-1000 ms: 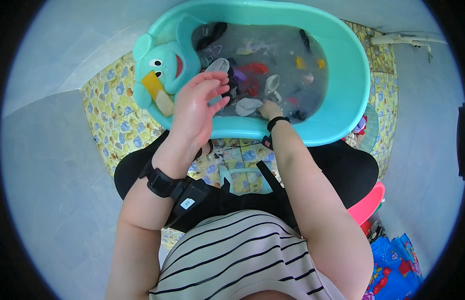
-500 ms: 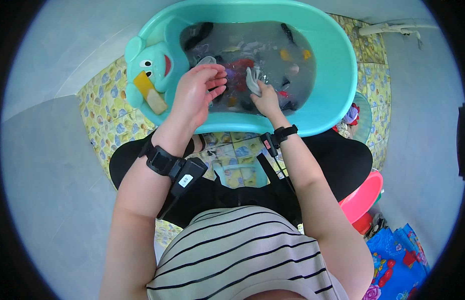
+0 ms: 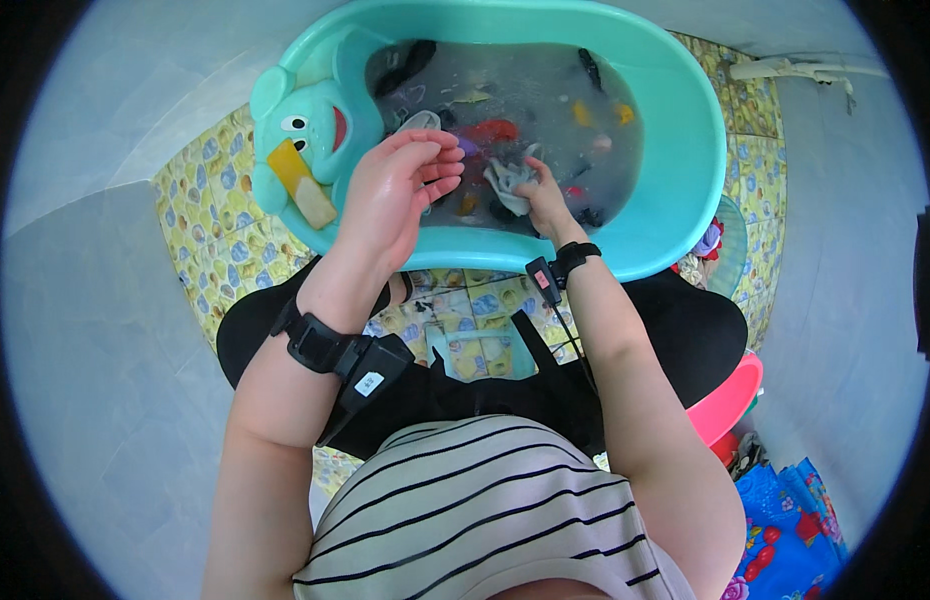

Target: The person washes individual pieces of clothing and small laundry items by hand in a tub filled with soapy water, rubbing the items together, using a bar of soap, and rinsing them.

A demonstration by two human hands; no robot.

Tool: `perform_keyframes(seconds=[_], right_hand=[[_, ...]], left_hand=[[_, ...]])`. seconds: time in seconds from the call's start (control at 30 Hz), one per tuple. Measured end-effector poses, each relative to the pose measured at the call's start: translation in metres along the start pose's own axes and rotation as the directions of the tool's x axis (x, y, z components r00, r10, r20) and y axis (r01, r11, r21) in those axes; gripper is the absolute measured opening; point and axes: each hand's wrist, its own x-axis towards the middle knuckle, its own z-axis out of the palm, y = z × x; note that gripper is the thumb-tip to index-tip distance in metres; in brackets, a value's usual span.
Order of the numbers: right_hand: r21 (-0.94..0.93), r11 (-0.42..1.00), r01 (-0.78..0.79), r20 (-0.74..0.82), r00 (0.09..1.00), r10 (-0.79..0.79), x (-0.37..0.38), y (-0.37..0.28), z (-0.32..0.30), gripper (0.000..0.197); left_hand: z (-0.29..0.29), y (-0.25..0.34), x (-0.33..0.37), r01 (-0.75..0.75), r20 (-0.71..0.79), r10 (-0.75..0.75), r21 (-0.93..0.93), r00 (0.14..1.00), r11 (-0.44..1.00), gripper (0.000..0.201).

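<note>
Cloudy grey water fills much of the turquoise tub (image 3: 685,150), where several small cloth pieces lie, among them a red one (image 3: 491,130) and a dark one (image 3: 406,68). My right hand (image 3: 548,200) grips a wet, crumpled grey-white cloth (image 3: 508,183) at the water's surface, near the tub's close side. To its left, my left hand (image 3: 400,190) hovers over the near rim with its fingers loosely bent and apart, holding nothing. Just beyond its fingertips a pale piece of cloth (image 3: 420,121) shows at the water's edge.
A yellow bar with a pale end (image 3: 301,183) rests on the tub's animal-face end. Right of the tub stands a pale green basket (image 3: 727,250) with clothes in it. A pink basin (image 3: 730,400) and a blue flowered fabric (image 3: 785,530) are at the lower right.
The grey-white cloth has gone from a narrow upright fold to a crumpled, spread bunch in my right hand. My left hand has barely moved.
</note>
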Motion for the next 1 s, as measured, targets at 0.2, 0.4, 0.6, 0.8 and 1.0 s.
perform_keyframes(seconds=[0.2,0.4,0.6,0.8,1.0], right_hand=[[-0.058,0.989,-0.133,0.256,0.956,0.144,0.017,0.004,-0.017,0.046],[0.133,0.983,-0.125,0.369,0.927,0.068,0.008,0.005,-0.019,0.031],[-0.722,0.691,0.047,0.115,0.992,0.052,0.015,0.015,-0.032,0.060],[-0.853,0.514,-0.093,0.053,0.964,0.262,0.024,0.019,-0.038,0.032],[-0.650,0.751,0.111,0.231,0.971,0.056,0.014,-0.001,-0.013,0.021]], left_hand=[[0.000,0.003,0.000,0.012,0.011,-0.012,-0.016,1.000,1.000,0.016],[-0.002,-0.002,0.000,0.017,0.030,-0.017,-0.001,0.999,1.000,0.019],[-0.001,-0.002,0.000,0.003,0.058,-0.002,-0.002,0.998,1.000,0.018],[0.001,0.000,-0.002,0.020,0.048,-0.020,-0.013,0.999,1.000,0.016],[0.000,0.000,-0.003,0.015,0.044,-0.015,-0.014,0.999,1.000,0.016]])
